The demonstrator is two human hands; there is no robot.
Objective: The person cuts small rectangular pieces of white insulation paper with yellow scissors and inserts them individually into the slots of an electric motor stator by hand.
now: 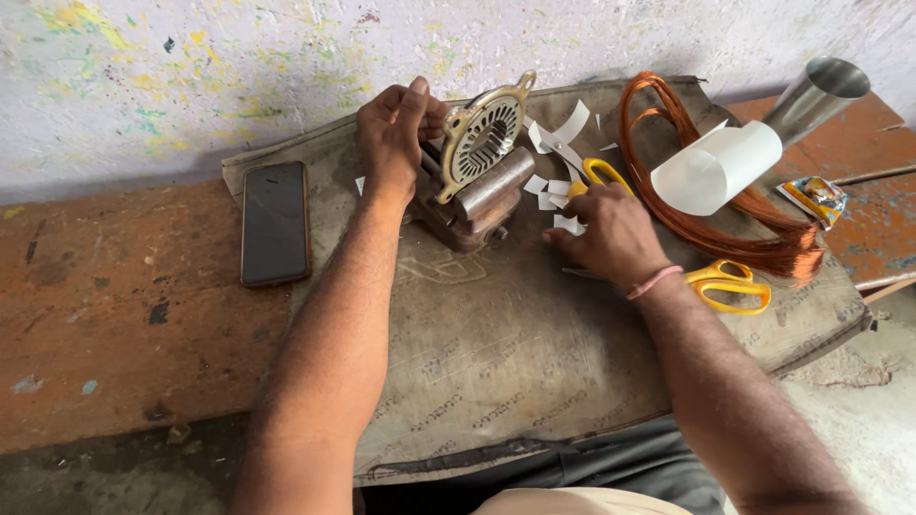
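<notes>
A round slotted metal stator (482, 136) stands upright, clamped in a small brown vise (482, 202) on a grey sack cloth (496, 343). My left hand (396, 129) grips the stator's left rim from behind. To the right of the vise, my right hand (609, 229) rests palm down on the cloth, fingers over small white paper strips (554, 194). A yellow scissors handle (603, 173) pokes out just above that hand; whether the hand grips it is unclear.
A dark phone (275, 221) lies at the left cloth edge. A copper wire coil (754, 224), a white paper roll (718, 168), a steel tube (817, 95), a second yellow scissors (733, 283) and a small packet (813, 196) sit right. A paint-flecked wall stands behind.
</notes>
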